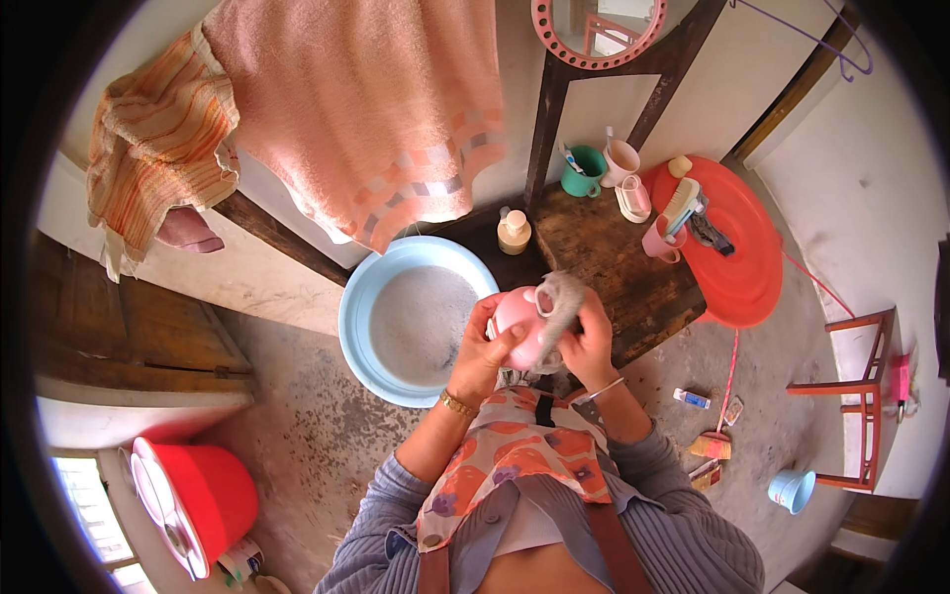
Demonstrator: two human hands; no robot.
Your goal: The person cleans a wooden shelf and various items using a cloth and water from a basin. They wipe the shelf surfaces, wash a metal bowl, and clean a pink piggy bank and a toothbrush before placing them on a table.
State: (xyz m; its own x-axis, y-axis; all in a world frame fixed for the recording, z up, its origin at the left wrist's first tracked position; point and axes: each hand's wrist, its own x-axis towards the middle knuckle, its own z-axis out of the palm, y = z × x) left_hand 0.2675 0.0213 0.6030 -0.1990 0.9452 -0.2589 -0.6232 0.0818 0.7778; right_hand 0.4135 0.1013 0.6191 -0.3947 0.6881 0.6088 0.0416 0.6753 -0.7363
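My left hand (482,353) grips a pink plastic mug (517,315) from the side, with the thumb across its front. My right hand (591,338) holds a damp-looking grey cloth (562,304) against the mug's other side, near its loop handle. Both are held in front of my apron (534,445), beside the right rim of a light blue basin (356,334). Cloudy, sudsy water (423,323) fills the basin's bottom. The mug's far side is hidden by the cloth and my fingers.
Behind the basin stands a pump bottle (513,232). A worn wooden tabletop (616,260) bears a green cup (583,171) and a pink cup (663,241) with brushes. Past it lies a red plastic lid (749,289). Overhead hangs a pink towel (356,96). A broom (711,444) lies right.
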